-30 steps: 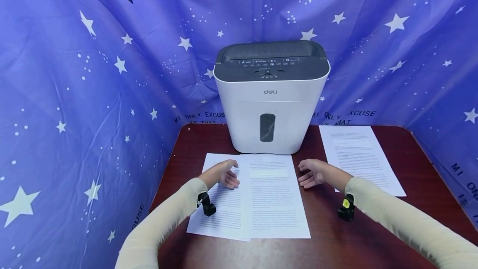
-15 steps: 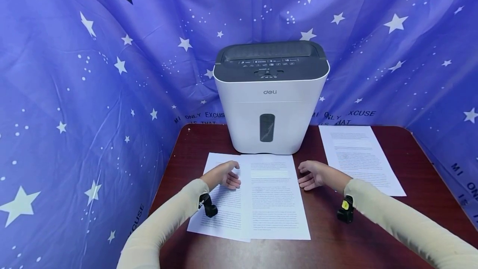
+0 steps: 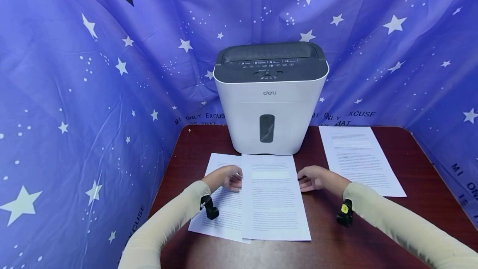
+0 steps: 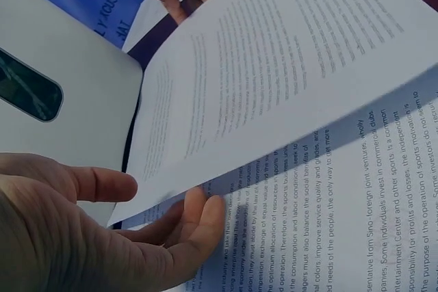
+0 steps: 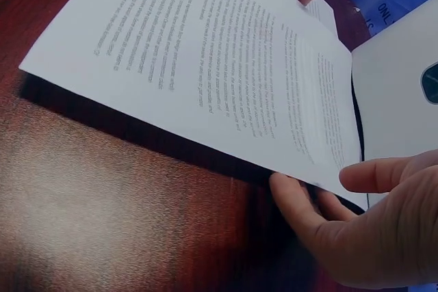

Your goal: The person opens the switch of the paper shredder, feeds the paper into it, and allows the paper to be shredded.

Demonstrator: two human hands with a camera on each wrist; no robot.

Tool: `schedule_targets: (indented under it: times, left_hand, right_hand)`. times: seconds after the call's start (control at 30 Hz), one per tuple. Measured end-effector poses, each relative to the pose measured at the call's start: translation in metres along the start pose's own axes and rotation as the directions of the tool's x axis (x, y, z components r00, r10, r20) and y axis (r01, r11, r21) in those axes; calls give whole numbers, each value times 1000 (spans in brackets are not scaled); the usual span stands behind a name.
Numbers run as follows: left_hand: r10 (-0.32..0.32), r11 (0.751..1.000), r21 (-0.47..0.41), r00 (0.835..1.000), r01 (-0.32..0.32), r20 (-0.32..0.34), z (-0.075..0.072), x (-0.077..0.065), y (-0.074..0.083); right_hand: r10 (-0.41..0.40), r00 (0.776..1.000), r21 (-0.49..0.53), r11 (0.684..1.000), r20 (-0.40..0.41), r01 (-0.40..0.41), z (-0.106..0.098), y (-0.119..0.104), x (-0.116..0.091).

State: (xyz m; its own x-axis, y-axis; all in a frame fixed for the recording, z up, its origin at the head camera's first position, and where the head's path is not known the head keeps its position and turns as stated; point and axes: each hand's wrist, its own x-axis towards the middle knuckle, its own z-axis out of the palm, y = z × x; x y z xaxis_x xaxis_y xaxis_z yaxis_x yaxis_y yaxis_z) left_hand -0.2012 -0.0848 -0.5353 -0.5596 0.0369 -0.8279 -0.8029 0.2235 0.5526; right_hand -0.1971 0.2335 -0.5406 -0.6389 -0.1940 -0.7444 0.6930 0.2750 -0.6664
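Note:
A white printed sheet of paper [image 3: 274, 202] lies before the shredder, its long edges raised, with shadow beneath them in the wrist views. My left hand [image 3: 229, 177] holds its left edge, thumb over the top and fingertips at the underside. On the opposite edge, my right hand [image 3: 313, 178] holds the sheet the same way, with finger ends partly hidden beneath in the right wrist view. A second printed sheet [image 3: 220, 215] lies flat under my left wrist, partly covered by the first. The white paper shredder [image 3: 240, 123] with a dark top stands just behind both sheets.
Another printed sheet [image 3: 358, 161] lies at the table's back right, behind my right forearm. The dark red table [image 3: 343, 244] ends at a rounded back edge. Blue star-patterned cloth [image 3: 149, 53] hangs close behind and at both sides.
Both hands have moved slightly toward me, and their fingertips have come to the near sheet's side edges. That sheet's left edge now stands out over the left fingertips. The shredder has not moved.

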Motion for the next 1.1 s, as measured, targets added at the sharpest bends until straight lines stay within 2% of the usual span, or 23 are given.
schedule_targets:
  times: [0.13, 0.23, 0.3, 0.37, 0.47, 0.53, 0.6, 0.7, 0.8, 0.93, 1.03, 1.07, 1.1]
  left_hand:
    - [17, 1000, 24, 999, -17, 28, 2, 2, -4]
    - [31, 999, 21, 998, -32, 54, 0, 21, -10]
    - [31, 999, 4, 995, -32, 93, -5, 61, -20]
    - [30, 1000, -8, 990, -29, 135, -11, 112, -34]
    - [30, 1000, -5, 984, -30, 177, -16, 182, -53]
    - [43, 999, 12, 988, -46, 148, -15, 195, -58]
    - [57, 998, 23, 989, -61, 136, -13, 197, -61]
    - [72, 997, 22, 992, -75, 105, -10, 185, -60]
    - [100, 994, 27, 987, -104, 126, -10, 178, -60]
    - [130, 990, 30, 973, -138, 192, -12, 168, -60]
    - [149, 987, 20, 957, -159, 248, -14, 148, -55]
    - [153, 986, 36, 960, -166, 233, -12, 133, -52]
    - [154, 984, 49, 964, -169, 216, -9, 111, -47]
  right_hand:
    - [-38, 999, 12, 999, 33, 37, 0, 6, 3]
    - [-67, 996, 30, 997, 64, 66, 0, 11, 5]
    - [-80, 994, 42, 996, 80, 77, 1, 13, 6]
    - [-88, 992, 56, 995, 89, 83, 2, 14, 6]
    - [-93, 992, 81, 993, 91, 86, 2, 15, 5]
    - [-94, 992, 98, 992, 86, 85, 3, 16, 5]
    - [-94, 992, 109, 990, 79, 86, 3, 16, 4]
    - [-93, 994, 119, 989, 65, 85, 4, 16, 4]
    - [-86, 994, 124, 989, 63, 77, 4, 17, 4]
    - [-76, 994, 131, 989, 77, 66, 4, 19, 3]
    - [-78, 992, 137, 988, 97, 64, 4, 22, 3]
    - [-78, 992, 140, 988, 102, 64, 4, 22, 3]
    - [-82, 990, 143, 988, 112, 65, 3, 23, 3]
